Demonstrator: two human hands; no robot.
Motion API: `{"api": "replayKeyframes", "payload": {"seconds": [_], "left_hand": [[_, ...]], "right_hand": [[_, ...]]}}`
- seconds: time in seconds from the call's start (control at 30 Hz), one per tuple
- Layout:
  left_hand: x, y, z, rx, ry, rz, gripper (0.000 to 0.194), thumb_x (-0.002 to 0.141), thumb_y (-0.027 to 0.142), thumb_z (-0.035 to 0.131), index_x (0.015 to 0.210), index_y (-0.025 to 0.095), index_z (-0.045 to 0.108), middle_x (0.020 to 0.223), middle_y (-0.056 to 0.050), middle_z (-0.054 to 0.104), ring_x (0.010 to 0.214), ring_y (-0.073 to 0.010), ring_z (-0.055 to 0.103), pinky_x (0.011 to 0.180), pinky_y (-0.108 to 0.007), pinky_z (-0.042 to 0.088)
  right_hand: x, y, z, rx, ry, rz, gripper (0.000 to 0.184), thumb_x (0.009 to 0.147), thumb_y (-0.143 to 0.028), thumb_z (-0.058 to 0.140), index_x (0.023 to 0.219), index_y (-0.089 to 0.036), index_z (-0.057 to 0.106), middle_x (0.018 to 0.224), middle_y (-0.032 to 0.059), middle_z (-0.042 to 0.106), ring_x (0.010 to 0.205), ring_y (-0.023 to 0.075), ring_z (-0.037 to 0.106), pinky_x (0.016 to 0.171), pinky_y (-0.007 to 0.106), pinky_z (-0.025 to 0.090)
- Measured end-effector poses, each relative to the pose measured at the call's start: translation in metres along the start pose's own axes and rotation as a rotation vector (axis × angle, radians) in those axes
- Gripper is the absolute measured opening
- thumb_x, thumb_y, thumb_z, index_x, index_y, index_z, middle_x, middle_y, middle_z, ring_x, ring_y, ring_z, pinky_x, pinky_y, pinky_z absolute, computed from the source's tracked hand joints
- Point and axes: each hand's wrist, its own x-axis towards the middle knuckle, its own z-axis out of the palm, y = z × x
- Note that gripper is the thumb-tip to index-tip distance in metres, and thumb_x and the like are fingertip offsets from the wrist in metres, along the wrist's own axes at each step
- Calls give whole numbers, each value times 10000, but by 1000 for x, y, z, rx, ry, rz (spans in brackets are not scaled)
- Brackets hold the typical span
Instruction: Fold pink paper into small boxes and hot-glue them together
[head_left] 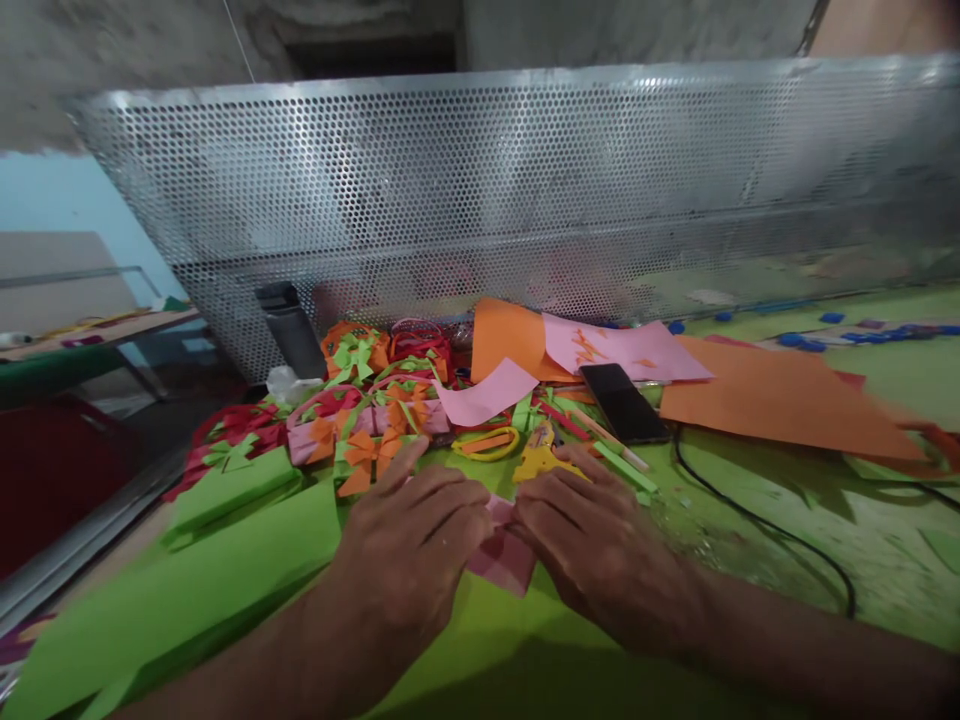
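My left hand [412,540] and my right hand [592,540] meet over a small pink paper piece [504,556] that lies on a green sheet [487,640]. Both hands have their fingers curled and pressed onto the pink piece, one on each side of it. Most of the piece is hidden beneath the fingers. Just beyond my right hand lie yellow-handled scissors [541,458] and a yellow paper ring [486,443].
A heap of small paper baskets with green and orange bows [367,410] sits beyond my left hand. Orange sheets [780,400], pink sheets [630,350], a black phone [622,402] and its cable [757,520] lie at right. A perforated metal screen [480,190] stands behind. Green sheets [225,560] lie at left.
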Motion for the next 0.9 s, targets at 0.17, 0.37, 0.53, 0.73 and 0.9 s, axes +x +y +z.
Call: {"api": "replayKeyframes", "payload": {"seconds": [0.17,0.37,0.53,0.73,0.9], "left_hand": [[7,-5,-6,-66,14,-100,71,811,165,527,796,186,593,805,0,672,769,-132,603,802,-300,443],[16,-9,-13,-233,-48,-309,139,781,168,539,670,195,617,649,22,658,587,-110,595,610,-236,488],[18,-7,-12,-351,-70,-407,108,752,195,581,663,203,643,641,30,669,581,-106,606,547,-208,488],[19,-14,-14,-367,-80,-436,126,745,187,581,648,184,661,634,4,671,577,-126,606,541,-230,486],[20,-12,-13,-402,-54,-395,136,755,169,571,650,181,657,641,7,678,588,-116,617,578,-225,498]], "right_hand": [[-2,1,5,-75,-40,10,236,826,-85,353,708,-148,547,651,42,526,636,170,430,770,393,352],[-4,3,10,-8,-115,97,160,827,-117,408,731,-151,532,683,34,539,641,160,438,705,335,336],[-3,2,12,102,-60,136,219,840,-128,385,672,-152,523,614,20,532,573,138,414,641,301,318],[-1,2,13,59,-27,213,273,868,-188,405,632,-161,540,586,18,546,573,145,416,586,286,281],[0,1,10,79,-60,287,336,852,-295,467,539,-175,491,515,1,509,527,131,390,516,275,215]]}}
